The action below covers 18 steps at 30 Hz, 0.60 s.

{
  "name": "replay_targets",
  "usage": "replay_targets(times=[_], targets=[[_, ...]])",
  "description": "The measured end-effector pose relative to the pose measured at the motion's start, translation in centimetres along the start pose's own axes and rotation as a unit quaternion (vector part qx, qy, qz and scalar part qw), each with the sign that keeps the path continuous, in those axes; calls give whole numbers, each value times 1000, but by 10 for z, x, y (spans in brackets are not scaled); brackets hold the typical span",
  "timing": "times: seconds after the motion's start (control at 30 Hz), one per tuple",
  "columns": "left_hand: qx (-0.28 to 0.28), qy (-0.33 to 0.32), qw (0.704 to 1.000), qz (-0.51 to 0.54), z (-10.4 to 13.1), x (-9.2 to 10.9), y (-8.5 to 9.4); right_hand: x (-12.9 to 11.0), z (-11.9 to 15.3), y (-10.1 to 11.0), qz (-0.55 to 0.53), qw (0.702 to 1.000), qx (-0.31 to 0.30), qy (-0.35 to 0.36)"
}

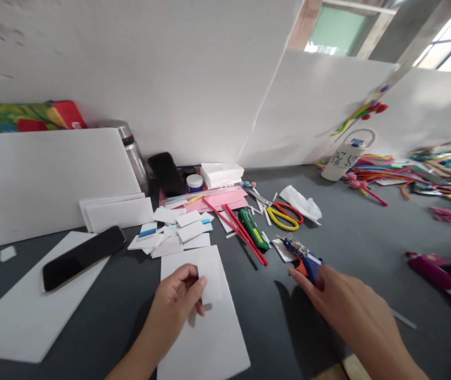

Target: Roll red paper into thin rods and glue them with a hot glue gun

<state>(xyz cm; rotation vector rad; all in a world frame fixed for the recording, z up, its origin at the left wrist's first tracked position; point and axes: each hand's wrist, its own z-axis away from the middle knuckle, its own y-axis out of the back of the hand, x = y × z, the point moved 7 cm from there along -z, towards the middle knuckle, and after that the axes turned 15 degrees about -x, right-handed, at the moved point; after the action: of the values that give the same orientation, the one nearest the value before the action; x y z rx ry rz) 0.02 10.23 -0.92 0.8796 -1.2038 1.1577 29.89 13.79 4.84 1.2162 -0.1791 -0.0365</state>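
Observation:
My left hand (181, 295) is over a white sheet (213, 343), its fingers closed in a pinch on a small white piece (212, 282) that hardly stands out from the sheet. On the right, my right hand (340, 295) is wrapped round a blue and orange glue gun (307, 261), whose nozzle points up and to the left. A small white pad (284, 250) lies beside the nozzle. Behind the sheet sits a loose pile of small white cards (189, 231), a few with blue strips.
Red sticks (241, 232), a green cutter (254, 228) and yellow-and-red scissors (284, 215) lie between the hands, farther back. A black phone (85, 256) rests at left. A magenta glue gun (443, 277) is at far right, a white bottle (342, 161) behind.

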Motion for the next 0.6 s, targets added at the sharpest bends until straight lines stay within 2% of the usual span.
replay_targets(times=[0.13,0.2,0.33,0.43,0.53,0.6], targets=[[-2,-15,1000,1,1,-1,1,19,-10,-24,-61,997,-24,-42],[-1,-18,1000,-2,2,-2,1,26,-13,-30,-131,990,-32,-36],[-6,-26,1000,-1,2,-2,1,37,-19,-41,-261,961,-97,-10],[-11,-30,999,1,0,-2,0,36,-23,-37,-226,969,-94,6],[-11,-29,1000,-4,0,-2,1,28,-25,-30,-141,988,-69,-4],[-15,-27,999,-21,2,-1,0,23,-27,-28,-126,989,-75,-13]])
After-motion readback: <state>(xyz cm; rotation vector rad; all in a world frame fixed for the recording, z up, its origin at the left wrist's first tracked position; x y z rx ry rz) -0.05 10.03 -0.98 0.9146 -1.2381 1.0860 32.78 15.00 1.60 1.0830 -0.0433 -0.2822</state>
